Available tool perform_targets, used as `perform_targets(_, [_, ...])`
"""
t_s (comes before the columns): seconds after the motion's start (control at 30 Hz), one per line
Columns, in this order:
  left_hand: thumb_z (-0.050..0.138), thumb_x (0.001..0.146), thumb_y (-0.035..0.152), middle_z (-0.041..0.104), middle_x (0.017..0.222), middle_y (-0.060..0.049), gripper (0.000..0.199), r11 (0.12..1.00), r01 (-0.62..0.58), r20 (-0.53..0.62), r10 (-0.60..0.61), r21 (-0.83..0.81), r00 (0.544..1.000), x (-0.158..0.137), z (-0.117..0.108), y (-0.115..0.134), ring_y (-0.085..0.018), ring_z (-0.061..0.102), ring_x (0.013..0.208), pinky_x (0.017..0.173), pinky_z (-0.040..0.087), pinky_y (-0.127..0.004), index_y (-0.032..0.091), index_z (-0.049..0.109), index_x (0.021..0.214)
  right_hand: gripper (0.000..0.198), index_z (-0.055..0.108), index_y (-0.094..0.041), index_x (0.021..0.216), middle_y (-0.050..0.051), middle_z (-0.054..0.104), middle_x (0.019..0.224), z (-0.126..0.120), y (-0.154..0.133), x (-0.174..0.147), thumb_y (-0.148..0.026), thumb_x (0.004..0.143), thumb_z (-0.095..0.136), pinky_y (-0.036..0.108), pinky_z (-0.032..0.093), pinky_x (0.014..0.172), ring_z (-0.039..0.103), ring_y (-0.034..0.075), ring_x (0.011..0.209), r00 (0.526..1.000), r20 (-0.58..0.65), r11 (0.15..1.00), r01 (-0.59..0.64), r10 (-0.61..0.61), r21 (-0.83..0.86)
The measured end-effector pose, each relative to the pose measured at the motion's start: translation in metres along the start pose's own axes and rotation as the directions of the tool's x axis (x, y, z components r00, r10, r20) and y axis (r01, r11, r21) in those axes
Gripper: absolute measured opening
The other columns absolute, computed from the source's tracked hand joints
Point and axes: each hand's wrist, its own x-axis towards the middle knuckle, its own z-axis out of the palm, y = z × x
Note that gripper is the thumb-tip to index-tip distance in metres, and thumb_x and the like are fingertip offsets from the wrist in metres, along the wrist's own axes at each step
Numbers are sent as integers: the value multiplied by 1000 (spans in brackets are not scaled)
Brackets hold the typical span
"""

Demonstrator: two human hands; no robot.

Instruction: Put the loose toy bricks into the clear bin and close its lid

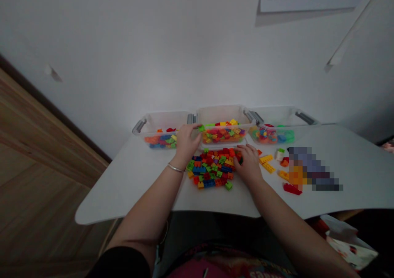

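Note:
A pile of toy building bricks (211, 169) in red, blue, green, orange and yellow lies on the white table between my two hands. My left hand (187, 140) reaches over the front left corner of the middle clear bin (223, 142). Between its thumb and fingers it pinches a light green brick (201, 128). At the right edge of the pile rests my right hand (248, 160), thumb and fingers apart, fingertips by the red and dark green bricks. No brick is plainly gripped there.
Left of the middle bin stands another clear bin (160, 143) with mixed bricks. The right bin (273, 136) holds colourful plastic pieces. Yellow bricks (267, 163), a white-green brick (279, 155) and a red piece (292, 189) lie on the table (117, 187) beside a blurred patch. A wall rises behind.

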Motion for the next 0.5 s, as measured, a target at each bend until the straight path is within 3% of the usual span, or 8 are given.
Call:
perform_targets(0.13, [61, 83, 18, 68, 114, -5, 28, 999, 36, 15, -36, -34, 999, 36, 9, 2, -19, 60, 110, 99, 43, -33, 21, 64, 111, 28, 65, -20, 105, 11, 65, 113, -4, -4, 2, -19, 79, 55, 56, 39, 105, 45, 32, 123, 997, 20, 997, 72, -72, -2])
perform_targets(0.23, [65, 82, 24, 71, 110, -3, 27, 989, 121, 32, -124, 82, 992, 52, 15, 7, -23, 61, 107, 97, 42, -37, 24, 68, 108, 27, 66, -20, 103, 10, 66, 111, -4, -6, 3, -17, 78, 54, 54, 40, 105, 47, 32, 120, 994, 48, 995, 99, -100, 6])
perform_targets(0.33, [68, 80, 32, 74, 103, -3, 26, 958, 197, 57, -213, 207, 975, 59, 17, 11, -26, 61, 103, 92, 42, -39, 28, 71, 105, 26, 67, -19, 100, 10, 68, 108, -4, -5, 3, -16, 77, 55, 54, 41, 104, 49, 31, 117, 993, 70, 995, 95, -97, 25])
perform_targets(0.5, [66, 80, 41, 75, 94, -5, 24, 929, 214, 155, -269, 301, 950, 63, 21, 9, -26, 63, 95, 85, 44, -39, 28, 75, 97, 23, 68, -20, 95, 10, 68, 105, -1, 1, 3, -17, 78, 53, 55, 41, 102, 52, 30, 112, 996, 50, 993, 65, -70, 97])
